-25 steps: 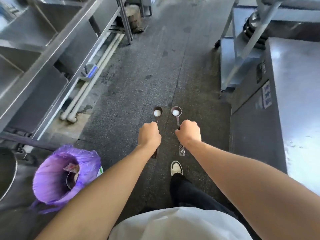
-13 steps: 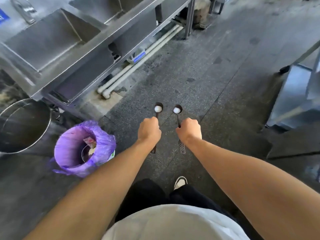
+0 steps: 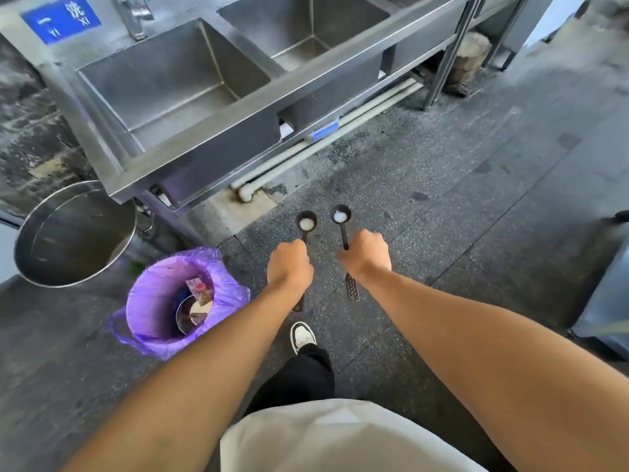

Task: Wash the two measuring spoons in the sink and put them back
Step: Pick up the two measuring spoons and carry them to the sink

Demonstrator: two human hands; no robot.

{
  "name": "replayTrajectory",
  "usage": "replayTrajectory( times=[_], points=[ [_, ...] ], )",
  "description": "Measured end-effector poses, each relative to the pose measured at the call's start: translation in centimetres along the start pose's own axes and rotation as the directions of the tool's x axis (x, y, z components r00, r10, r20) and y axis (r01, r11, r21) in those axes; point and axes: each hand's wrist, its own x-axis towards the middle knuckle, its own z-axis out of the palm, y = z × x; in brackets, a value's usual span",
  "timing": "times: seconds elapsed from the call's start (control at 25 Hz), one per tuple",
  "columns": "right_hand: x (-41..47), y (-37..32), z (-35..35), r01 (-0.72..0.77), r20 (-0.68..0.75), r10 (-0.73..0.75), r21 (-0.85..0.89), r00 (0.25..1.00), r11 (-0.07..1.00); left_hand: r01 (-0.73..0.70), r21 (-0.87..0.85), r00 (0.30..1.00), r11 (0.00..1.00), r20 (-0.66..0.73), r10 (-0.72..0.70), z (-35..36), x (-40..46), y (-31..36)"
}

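Hands reach out side by side at the centre of the head view, each fist clenched round the handle of a dark measuring spoon. At centre left, the left hand (image 3: 289, 267) grips the left spoon (image 3: 306, 222), whose round bowl points away from the person and carries a white lump; the end of its handle pokes out below the wrist. Just right of it, the right hand (image 3: 366, 255) grips the right spoon (image 3: 341, 215), its bowl also holding something white, and the perforated end of its handle (image 3: 352, 288) hangs out under the fist. The two bowls sit level, near each other but not touching, over the dark speckled floor (image 3: 459, 185). A steel sink unit (image 3: 218, 131) runs across the upper left and top of the frame, with a square basin (image 3: 170, 83) nearest and a second basin (image 3: 306, 28) to its right; both spoons are well short of it, lower in the frame. A blue sign (image 3: 61, 18) with white characters sits at the top left beside a tap (image 3: 134, 15). White pipes (image 3: 323, 141) run under the unit. At the left edge stands a large steel pot (image 3: 71, 233), and just below it a bin lined with a purple bag (image 3: 170, 301) holding scraps. One shoe (image 3: 303, 337) and a dark trouser leg (image 3: 299, 379) show between the forearms at lower centre.
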Motion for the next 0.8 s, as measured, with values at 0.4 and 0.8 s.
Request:
replayTrajectory(
  times=[0.4, 0.8],
  points=[
    [11.8, -16.5, 0.8, 0.112, 0.010, -0.111, -0.067, 0.994, 0.992, 0.040, -0.031, 0.995, 0.999, -0.095, -0.043, -9.3, 14.4, -6.9],
    [23.0, -28.5, 2.5, 0.263, 0.075, -0.254, -0.150, 0.964, 0.953, 0.178, -0.117, 0.977, 0.977, -0.101, -0.190, -15.6, 26.8, -11.3]
  ],
)
